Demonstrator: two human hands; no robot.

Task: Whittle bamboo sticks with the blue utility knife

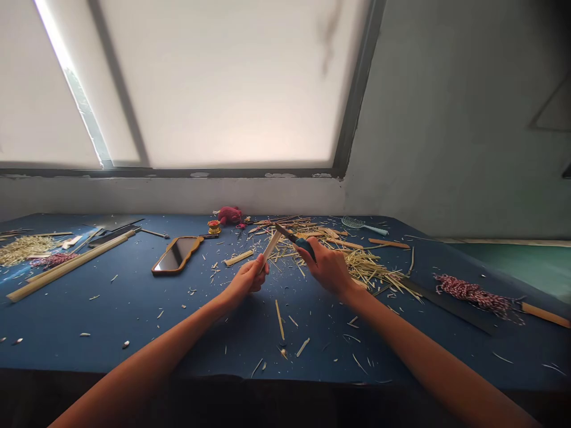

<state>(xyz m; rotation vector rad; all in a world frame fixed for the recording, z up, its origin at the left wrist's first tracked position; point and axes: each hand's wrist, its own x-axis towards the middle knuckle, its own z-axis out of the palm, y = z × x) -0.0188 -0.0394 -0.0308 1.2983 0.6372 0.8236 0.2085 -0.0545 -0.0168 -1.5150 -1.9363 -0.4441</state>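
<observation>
My left hand (250,277) is closed around the lower end of a pale bamboo strip (270,245) that points up and away over the blue table (134,321). My right hand (328,266) grips a knife with a teal handle (306,244). Its dark blade (284,232) reaches left and meets the top of the strip. Both hands hover just above the table, close together. Thin bamboo slivers (370,267) lie heaped to the right of my right hand.
A phone in a brown case (176,254) lies left of my hands. Long bamboo sticks (66,266) and red-white twine (52,260) are at far left. More red-white twine (473,292), a dark long blade (446,303), a teal brush (361,224) and a pink toy (229,214) surround the work area.
</observation>
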